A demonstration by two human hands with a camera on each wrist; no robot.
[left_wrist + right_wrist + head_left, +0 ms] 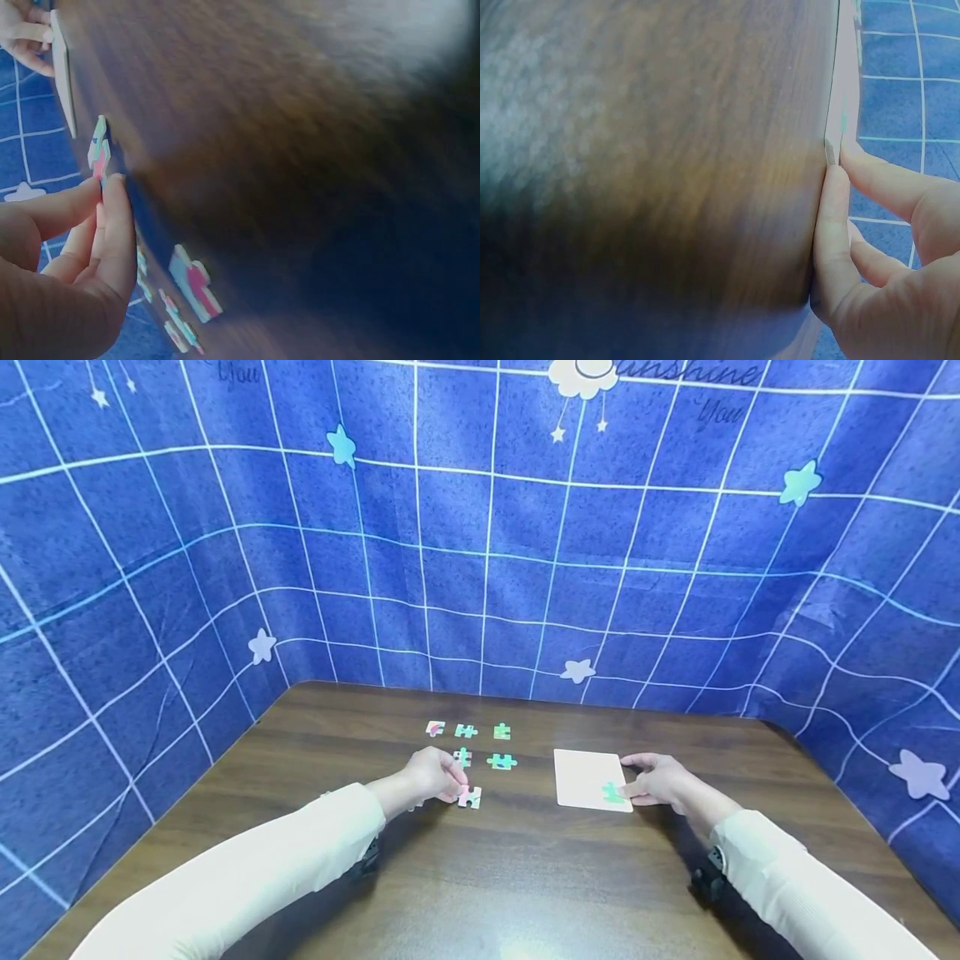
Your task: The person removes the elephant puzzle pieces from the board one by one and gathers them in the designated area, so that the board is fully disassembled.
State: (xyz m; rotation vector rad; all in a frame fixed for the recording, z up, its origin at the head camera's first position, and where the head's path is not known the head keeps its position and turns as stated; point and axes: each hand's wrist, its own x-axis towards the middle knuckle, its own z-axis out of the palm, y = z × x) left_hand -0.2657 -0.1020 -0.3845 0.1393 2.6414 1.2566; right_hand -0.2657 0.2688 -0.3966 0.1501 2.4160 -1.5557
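Note:
My left hand (437, 774) pinches a small pink-and-pale jigsaw piece (470, 797) between thumb and fingertips, close over the table. In the left wrist view, that jigsaw piece (99, 154) stands out on edge past the fingertips. On the right lies a pale square puzzle board (588, 777), with one green jigsaw piece (612, 792) in its near right corner. My right hand (654, 781) holds the board's right side, thumb at the near corner beside the green piece and a finger farther up the edge. The right wrist view shows the fingertips at the board (844, 90) edge.
Several loose jigsaw pieces lie beyond the left hand, among them a green one (502, 731) and a teal one (502, 762). Another piece (196, 283) lies beside the left hand. A blue grid-patterned curtain (480, 568) rises behind the brown wooden table (480, 868).

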